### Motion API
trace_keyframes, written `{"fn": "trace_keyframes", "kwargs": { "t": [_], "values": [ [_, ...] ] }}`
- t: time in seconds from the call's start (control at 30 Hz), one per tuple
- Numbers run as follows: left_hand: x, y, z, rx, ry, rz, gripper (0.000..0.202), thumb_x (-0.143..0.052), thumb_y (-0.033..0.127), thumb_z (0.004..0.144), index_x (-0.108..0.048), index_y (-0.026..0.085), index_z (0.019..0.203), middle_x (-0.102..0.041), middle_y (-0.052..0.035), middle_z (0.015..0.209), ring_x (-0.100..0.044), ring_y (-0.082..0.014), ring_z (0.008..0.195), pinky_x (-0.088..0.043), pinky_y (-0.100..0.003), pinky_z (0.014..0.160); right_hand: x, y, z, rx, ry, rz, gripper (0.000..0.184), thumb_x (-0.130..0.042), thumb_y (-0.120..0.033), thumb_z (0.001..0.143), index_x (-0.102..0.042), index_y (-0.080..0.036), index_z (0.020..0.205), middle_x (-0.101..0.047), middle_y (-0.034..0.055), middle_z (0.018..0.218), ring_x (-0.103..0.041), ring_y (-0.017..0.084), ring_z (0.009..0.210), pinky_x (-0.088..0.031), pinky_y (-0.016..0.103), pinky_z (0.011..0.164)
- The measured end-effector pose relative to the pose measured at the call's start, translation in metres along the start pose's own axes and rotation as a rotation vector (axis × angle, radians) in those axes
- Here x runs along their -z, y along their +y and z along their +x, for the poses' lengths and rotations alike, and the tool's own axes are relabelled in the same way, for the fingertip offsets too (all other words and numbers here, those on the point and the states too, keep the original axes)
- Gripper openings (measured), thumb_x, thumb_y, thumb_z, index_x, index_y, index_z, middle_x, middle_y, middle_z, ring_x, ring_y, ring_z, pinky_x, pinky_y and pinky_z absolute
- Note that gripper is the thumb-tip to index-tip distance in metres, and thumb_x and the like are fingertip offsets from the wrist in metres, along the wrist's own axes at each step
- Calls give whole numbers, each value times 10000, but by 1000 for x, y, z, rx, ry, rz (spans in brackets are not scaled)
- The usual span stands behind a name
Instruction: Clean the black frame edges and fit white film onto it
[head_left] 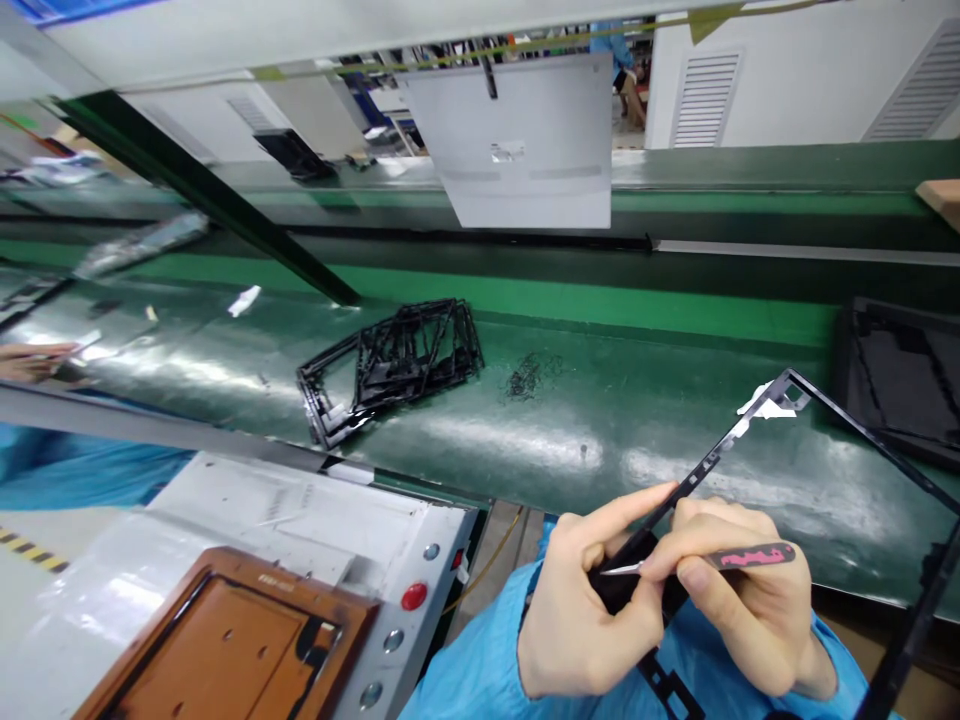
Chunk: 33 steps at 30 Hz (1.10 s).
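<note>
My left hand (581, 600) grips one side of a thin black plastic frame (750, 425) near the lower right, index finger stretched along its edge. My right hand (739, 590) is closed on tweezers with a pink-patterned handle (742, 557). Their metal tip points left, touching the frame just by my left fingers. The frame rises up and to the right, with a white scrap (765, 405) at its far corner. Both sleeves are light blue.
A pile of black frames (390, 365) lies on the green conveyor belt (585, 420). A black tray (904, 375) sits at the right edge. At lower left stands a white machine with a red button (413, 596) and a brown fixture (225, 640). Another person's hand (34, 362) shows at far left.
</note>
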<state>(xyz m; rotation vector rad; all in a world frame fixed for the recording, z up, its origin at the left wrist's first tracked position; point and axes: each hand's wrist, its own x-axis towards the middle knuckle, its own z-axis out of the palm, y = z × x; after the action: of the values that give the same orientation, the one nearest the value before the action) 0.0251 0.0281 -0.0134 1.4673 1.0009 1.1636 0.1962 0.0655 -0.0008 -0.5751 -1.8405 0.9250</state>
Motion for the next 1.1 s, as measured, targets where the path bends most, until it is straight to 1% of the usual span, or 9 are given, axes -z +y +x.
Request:
{"fn": "trace_keyframes", "kwargs": {
  "t": [0.1, 0.3, 0.47, 0.63, 0.7, 0.83, 0.97, 1.03, 1.1],
  "values": [
    [0, 2, 1, 10, -3, -5, 527, -636, 115, 915, -677, 79, 1439, -647, 28, 553, -581, -127, 404, -347, -250, 448, 0, 2, -3, 14, 3, -2, 194, -545, -142, 1011, -729, -188, 1053, -645, -12, 724, -572, 85, 636, -400, 251, 599],
    [0, -1, 1, -7, 11, -28, 594, -643, 60, 862, -694, 134, 1449, -663, 28, 569, -564, -107, 417, -368, -218, 475, 5, 6, -13, -21, 113, -9, 237, -515, -98, 1034, -729, -191, 1077, -583, -10, 677, -574, 99, 630, -434, 256, 609],
    [-1, -7, -1, 92, -82, -330, 582, -629, 79, 941, -636, 169, 1516, -736, -36, 753, -621, -111, 478, -441, -162, 455, 2, 1, -3, 16, 43, -3, 220, -524, -94, 1001, -720, -173, 1062, -650, -9, 716, -629, 88, 659, -476, 228, 624],
    [1, -3, 2, 176, -110, -285, 610, -644, 58, 867, -659, 107, 1474, -697, -44, 692, -597, -121, 493, -433, -171, 471, -1, -5, 4, 14, 1, -39, 171, -563, -138, 991, -726, -182, 1022, -653, -13, 696, -612, 85, 611, -437, 248, 601],
    [1, -4, 2, 155, -115, -282, 616, -635, 61, 874, -652, 110, 1487, -688, -40, 673, -590, -125, 480, -416, -173, 455, 0, -6, 4, 8, -3, -33, 176, -562, -152, 1001, -729, -191, 1038, -648, -13, 692, -603, 91, 602, -429, 257, 596],
    [0, -7, 1, 49, -72, -266, 548, -636, 83, 931, -665, 132, 1476, -672, -16, 653, -571, -102, 454, -399, -161, 438, 3, -3, 0, 7, 37, -39, 195, -544, -156, 1016, -731, -197, 1053, -617, -22, 666, -584, 88, 611, -438, 244, 608],
    [-1, -7, 0, 85, -90, -229, 657, -626, 15, 850, -659, 157, 1491, -652, 11, 633, -570, -104, 469, -384, -162, 447, 3, -1, -5, 18, -29, 4, 172, -551, -175, 1030, -716, -195, 1070, -656, -1, 720, -598, 114, 623, -426, 290, 623],
    [-1, -7, -1, 85, -87, -229, 657, -630, 12, 858, -660, 176, 1494, -641, 18, 621, -559, -99, 459, -377, -158, 445, 3, 1, -8, 21, -10, 13, 182, -552, -174, 1030, -721, -195, 1093, -641, 3, 715, -589, 122, 625, -425, 293, 623],
    [0, -9, -3, 49, -70, -246, 631, -630, 20, 898, -659, 207, 1501, -649, 16, 628, -560, -93, 450, -378, -147, 441, 5, 2, -13, 4, 47, 0, 199, -554, -160, 1025, -735, -199, 1098, -594, -2, 676, -562, 126, 617, -424, 292, 620]
  ]
}}
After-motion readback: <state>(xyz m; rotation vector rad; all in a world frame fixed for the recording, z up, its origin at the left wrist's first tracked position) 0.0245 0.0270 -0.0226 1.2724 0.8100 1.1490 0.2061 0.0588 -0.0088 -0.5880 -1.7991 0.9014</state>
